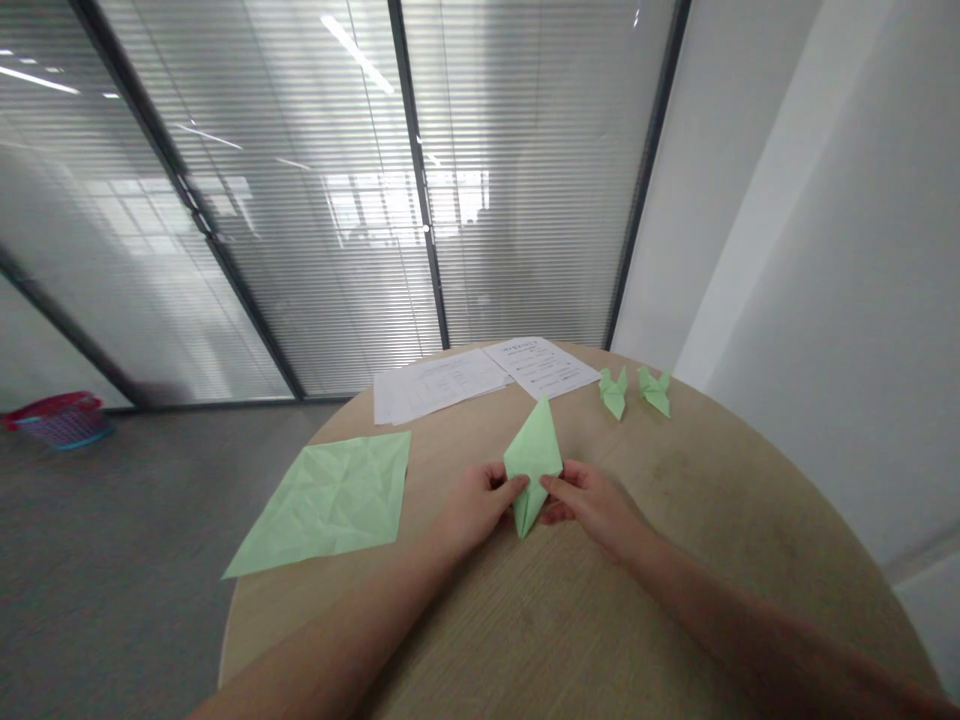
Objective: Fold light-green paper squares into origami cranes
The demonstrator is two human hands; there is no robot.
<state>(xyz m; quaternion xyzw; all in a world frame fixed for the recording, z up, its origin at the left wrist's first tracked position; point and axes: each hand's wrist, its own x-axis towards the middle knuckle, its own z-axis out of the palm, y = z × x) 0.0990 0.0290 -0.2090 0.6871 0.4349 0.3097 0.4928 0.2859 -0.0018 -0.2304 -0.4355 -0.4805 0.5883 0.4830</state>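
A light green paper folded into a long kite shape point(533, 455) stands tilted above the round wooden table point(675, 560). My left hand point(478, 503) pinches its left edge with thumb and fingers. My right hand point(592, 503) pinches its right edge the same way. Both hands rest near the table's middle, with the folded tip pointing down between them.
A flat, creased green paper square point(330, 500) lies at the table's left. Two small folded green paper figures point(634, 392) stand at the far right. White printed sheets point(480, 378) lie at the far edge. Glass walls with blinds stand behind; a red basket point(60, 418) sits on the floor.
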